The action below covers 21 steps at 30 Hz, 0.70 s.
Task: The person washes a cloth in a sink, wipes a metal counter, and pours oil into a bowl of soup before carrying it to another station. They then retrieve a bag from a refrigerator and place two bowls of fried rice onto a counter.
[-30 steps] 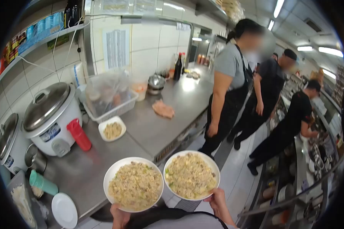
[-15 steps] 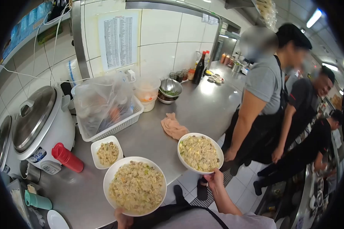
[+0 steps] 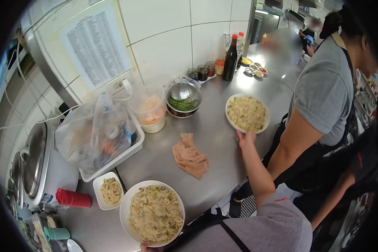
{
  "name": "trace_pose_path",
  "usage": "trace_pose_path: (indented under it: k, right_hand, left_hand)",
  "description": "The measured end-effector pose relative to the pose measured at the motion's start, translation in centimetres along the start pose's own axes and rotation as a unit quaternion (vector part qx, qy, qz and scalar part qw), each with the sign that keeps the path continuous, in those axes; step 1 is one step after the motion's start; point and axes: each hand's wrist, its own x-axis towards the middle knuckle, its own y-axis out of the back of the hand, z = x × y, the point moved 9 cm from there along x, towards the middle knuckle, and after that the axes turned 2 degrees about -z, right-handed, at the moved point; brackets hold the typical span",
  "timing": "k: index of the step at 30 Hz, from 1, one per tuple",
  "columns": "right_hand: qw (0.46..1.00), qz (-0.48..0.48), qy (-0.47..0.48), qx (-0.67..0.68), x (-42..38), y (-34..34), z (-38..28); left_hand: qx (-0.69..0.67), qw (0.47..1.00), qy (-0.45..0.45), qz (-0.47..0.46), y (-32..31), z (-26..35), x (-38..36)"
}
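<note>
My right hand (image 3: pixel 246 137), arm stretched out, grips the near edge of a white bowl of fried rice (image 3: pixel 248 113) over the far part of the steel counter. At the bottom, my left hand (image 3: pixel 147 246) is closed on the rim of a larger white bowl of fried rice (image 3: pixel 154 214); only some of its fingers show. Just left of that bowl is a small square white dish (image 3: pixel 108 191) with a smaller portion of rice. Between the two bowls lies a crumpled peach cloth (image 3: pixel 190 156).
A person in a grey shirt (image 3: pixel 319 101) stands close on the right. Along the wall are a white basket with plastic bags (image 3: pixel 113 161), a clear tub (image 3: pixel 149 109), a metal bowl of green beans (image 3: pixel 184 98) and a dark bottle (image 3: pixel 230 59). A red bottle (image 3: pixel 73 198) lies left, near rice cookers (image 3: pixel 59 168).
My right hand has carried its rice bowl forward, from the counter's near edge to farther over the counter. My left hand stays at the large bowl. The view has shifted.
</note>
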Motion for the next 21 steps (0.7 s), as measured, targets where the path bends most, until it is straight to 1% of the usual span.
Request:
trace_pose_path:
  k: [1,2,3,4,5,6,7,8,9,10,11,12,13,14,15,16,17,18,20,21]
  right_hand:
    - [0.999,0.032,0.008,0.012,1.8,-0.4,-0.5]
    - [0.999,0.035,0.007,0.011,2.7,-1.3,-1.1]
    - [0.997,0.063,0.026,0.020,3.3,-1.9,-2.2]
    - [0.995,0.088,0.046,0.029,3.7,-2.4,-3.0]
    - [0.995,0.085,0.047,0.030,5.3,-2.7,-3.1]
    - [0.992,0.113,0.053,0.018,6.5,-2.6,-3.5]
    - [0.988,0.140,0.060,0.008,7.4,-2.7,-4.1]
    - [0.989,0.133,0.066,0.018,8.7,-2.9,-4.3]
    - [0.995,0.077,0.059,0.013,10.0,-3.2,-3.9]
    - [0.998,0.020,0.055,0.008,10.4,-3.5,-3.6]
    - [1.000,-0.012,0.017,-0.021,8.8,-3.8,-3.1]
    - [0.997,-0.045,-0.019,-0.052,6.6,-3.8,-2.1]
    - [0.987,-0.110,-0.071,-0.097,6.2,-3.2,0.0]
    - [0.965,-0.171,-0.145,-0.135,3.2,-2.9,1.5]
    - [0.953,-0.224,-0.129,-0.161,0.2,-2.6,1.7]
    - [0.942,-0.250,-0.139,-0.176,-2.6,-2.0,1.5]
    - [0.931,-0.273,-0.148,-0.192,-4.9,-1.3,1.3]
    - [0.937,-0.260,-0.147,-0.179,-6.1,-0.2,0.6]
    - [0.946,-0.244,-0.140,-0.160,-7.6,1.1,-0.6]
    - [0.962,-0.199,-0.088,-0.167,-7.8,2.1,-2.0]
  left_hand:
    - [-0.001,1.000,-0.004,0.012,-0.5,-0.3,0.0]
    - [-0.002,1.000,-0.004,0.018,-1.0,-0.7,0.1]
    - [-0.004,1.000,-0.007,0.018,-1.6,-1.1,0.3]
    - [0.002,1.000,0.005,-0.004,-2.7,-1.8,0.7]
    - [0.008,0.999,0.016,-0.027,-3.8,-2.6,1.1]
    - [0.021,0.996,0.039,-0.075,-5.7,-3.4,1.4]
    - [0.017,0.996,0.037,-0.082,-6.9,-3.7,1.7]
    - [0.038,0.989,0.078,-0.123,-9.4,-4.6,1.7]
    - [0.061,0.977,0.117,-0.165,-11.3,-5.6,1.8]
    - [0.047,0.968,0.149,-0.194,-11.7,-7.0,2.9]
    - [0.044,0.966,0.143,-0.209,-12.9,-7.8,4.1]
    - [0.059,0.953,0.156,-0.254,-14.8,-9.2,4.6]
    - [0.074,0.937,0.166,-0.299,-16.6,-10.3,4.6]
    - [0.083,0.925,0.196,-0.314,-18.6,-11.4,4.2]
    - [0.093,0.913,0.226,-0.328,-20.6,-12.3,3.7]
    - [0.102,0.908,0.237,-0.330,-21.2,-13.8,4.3]
    - [0.113,0.903,0.251,-0.331,-21.9,-15.6,5.1]
    - [0.115,0.900,0.248,-0.340,-23.0,-16.6,5.5]
    - [0.111,0.873,0.312,-0.357,-25.2,-19.2,5.0]
    - [0.114,0.869,0.314,-0.364,-26.1,-19.8,4.9]
